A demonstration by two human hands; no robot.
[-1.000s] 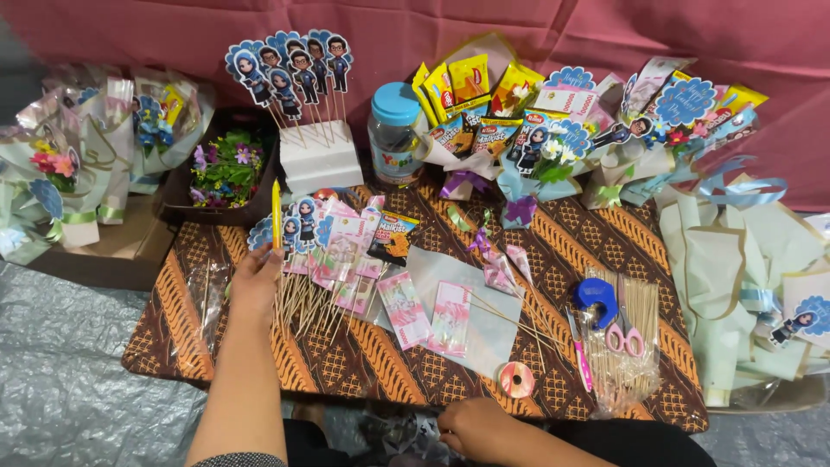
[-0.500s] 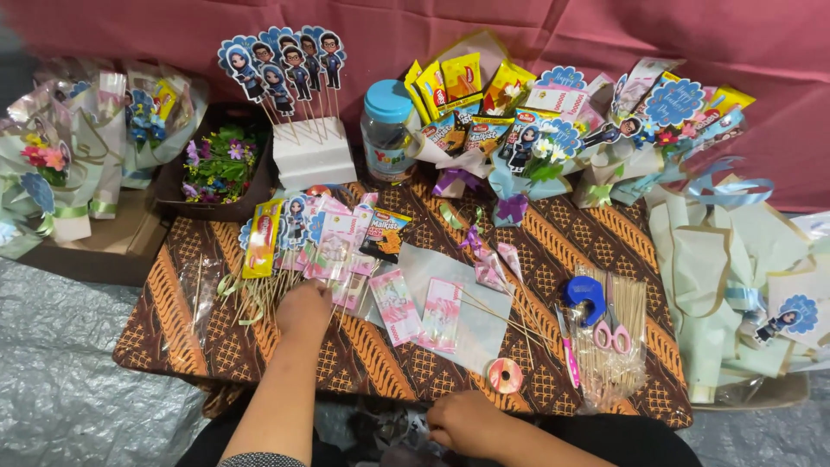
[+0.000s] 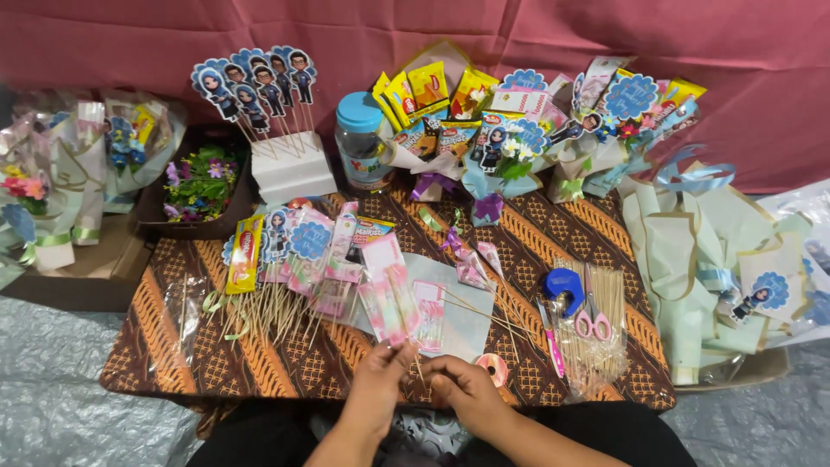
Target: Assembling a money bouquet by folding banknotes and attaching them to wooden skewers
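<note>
Left hand (image 3: 378, 380) has pulled back from the far-left skewer pile to the near edge of the bench (image 3: 173, 363); a second ago it was stretched out over the yellow snack bar (image 3: 245, 253). It's now fingers-pinched on the lower end of a pink packet on a skewer (image 3: 386, 294), which lies flat on the white paper sheet (image 3: 467, 320) just ahead of it.

Right hand (image 3: 467, 391) hasn't really moved, still low at the near edge, now touching the left hand. Fingers curled narrow near the stick ends; can't tell if it actually grips a stick or just steadies.

Read: reach phase over, both hands converged on one skewered item. Looks like close-in work on that piece.

Around them:
- pink tape roll (image 3: 494, 368) just right of the right hand
- fan of skewered snack packets and cartoon toppers (image 3: 307, 242) left of the paper, sticks pointing toward the person
- blue tape dispenser (image 3: 564, 286), pink-handled scissors (image 3: 593, 318), bag of bare skewers (image 3: 596, 346) on the right
- foam block (image 3: 292, 169) with figure toppers, blue-lidded jar (image 3: 363, 138), finished snack bouquets (image 3: 484, 130) along the back
- pale green wrapping paper (image 3: 692, 251) stacked off the right edge
</note>
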